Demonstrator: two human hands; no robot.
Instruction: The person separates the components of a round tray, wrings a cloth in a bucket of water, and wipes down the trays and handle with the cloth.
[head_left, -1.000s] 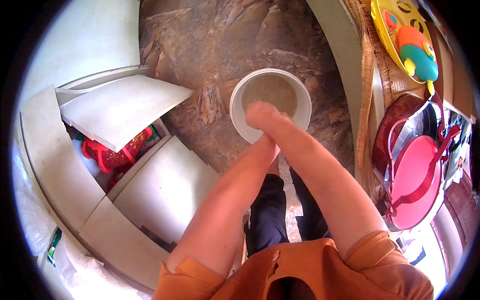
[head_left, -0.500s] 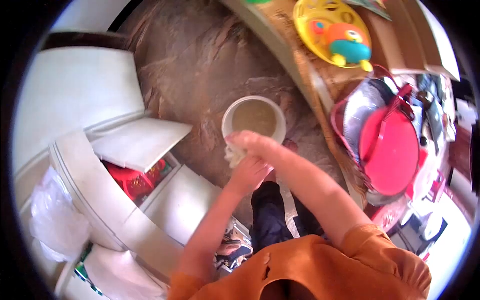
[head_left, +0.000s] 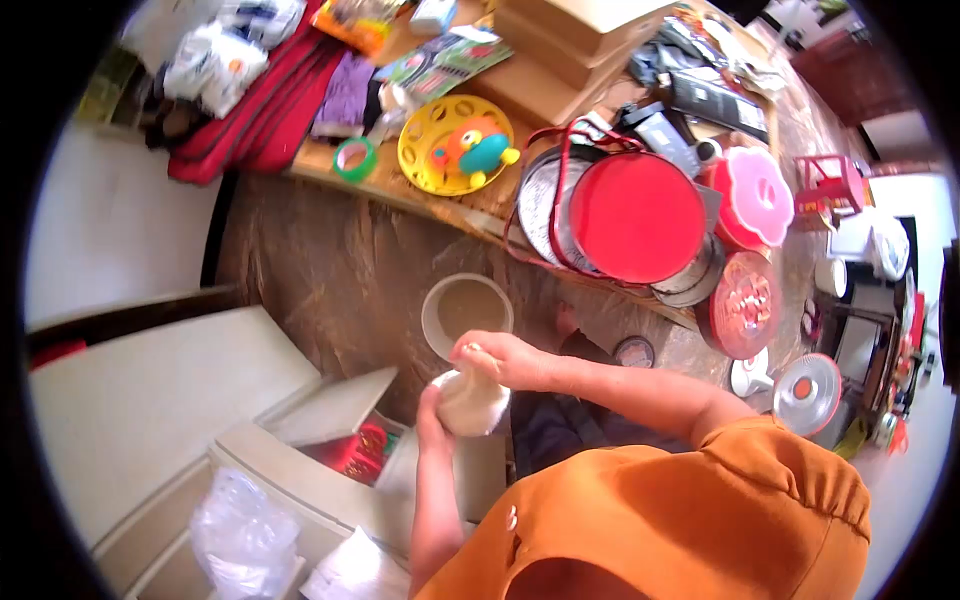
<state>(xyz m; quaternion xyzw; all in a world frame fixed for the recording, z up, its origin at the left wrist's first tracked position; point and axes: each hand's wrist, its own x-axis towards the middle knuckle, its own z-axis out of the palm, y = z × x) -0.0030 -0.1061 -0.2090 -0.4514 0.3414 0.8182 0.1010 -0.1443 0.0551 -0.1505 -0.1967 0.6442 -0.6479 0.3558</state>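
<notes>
- Far left to near left: pale cabinet (head_left: 160,380), its flap (head_left: 335,405) tilted up, red item (head_left: 360,452) showing in the gap beneath.
- Near left: translucent plastic bag (head_left: 240,540).
- Far left of centre: green tape roll (head_left: 370,165) at edge of wooden table (head_left: 390,188).
- Centre, near: left hand (head_left: 432,415) holds left side of off-white cloth (head_left: 470,405); thumb upright along its edge, other fingers mostly hidden.
- Beyond, on the table: yellow openwork basket (head_left: 445,183) holding orange-and-teal toy (head_left: 485,155).
- Floor, centre: white bucket (head_left: 428,330), cloudy liquid inside. Cloth just nearer the body than the bucket, between both hands; rounded below, bunched at top.
- Right hand (head_left: 508,362): fingers closed tight around the bunched top; hand overlaps bucket's near side in view.
- Far right of centre: red round lid (head_left: 637,218), then pink flower-shaped lid (head_left: 757,190).
- Right: round fan (head_left: 805,390), beyond the table.
</notes>
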